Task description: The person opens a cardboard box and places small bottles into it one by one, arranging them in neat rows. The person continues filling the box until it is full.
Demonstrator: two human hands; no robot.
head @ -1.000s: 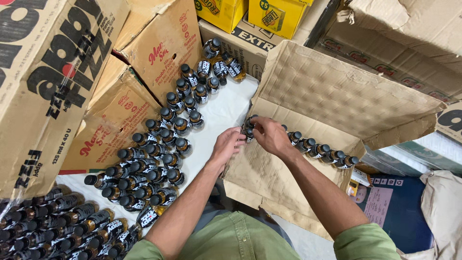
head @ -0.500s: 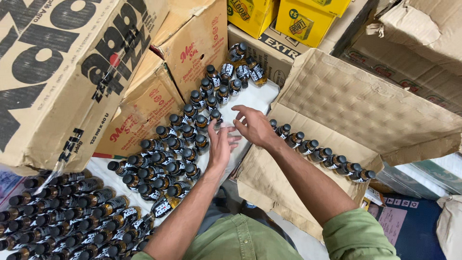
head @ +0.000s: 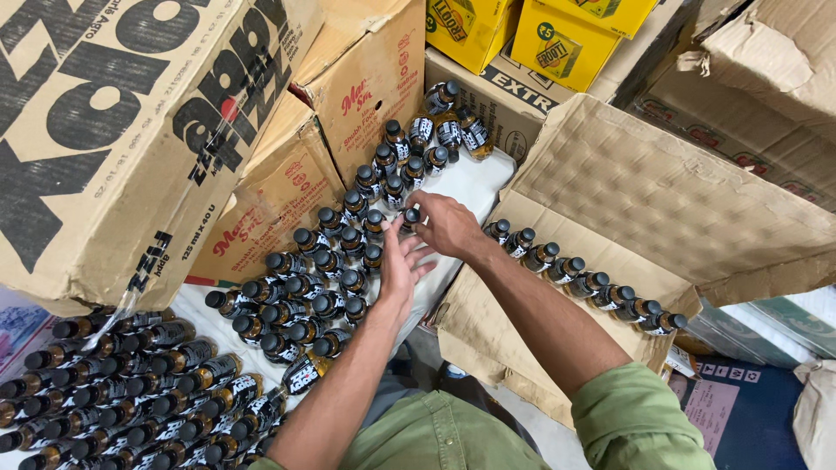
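One small dark-capped bottle [head: 410, 216] at frame centre, pinched by right hand [head: 448, 224] fingertips, arm reaching in from lower right. Left hand [head: 402, 265] flat, fingers spread, resting against neighbouring bottle rows [head: 322, 270]. Bare white surface [head: 475, 183] just above hands. Open cardboard box [head: 644, 200] at right, cartons [head: 131, 130] crowding upper left.

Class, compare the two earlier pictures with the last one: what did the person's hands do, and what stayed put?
Both hands moved from the open box over to the bottles lying on the white sheet. The right hand now holds a bottle by its cap at the edge of that group; the left hand rests open beside it. The row of bottles in the box and the stacked cartons stayed put.
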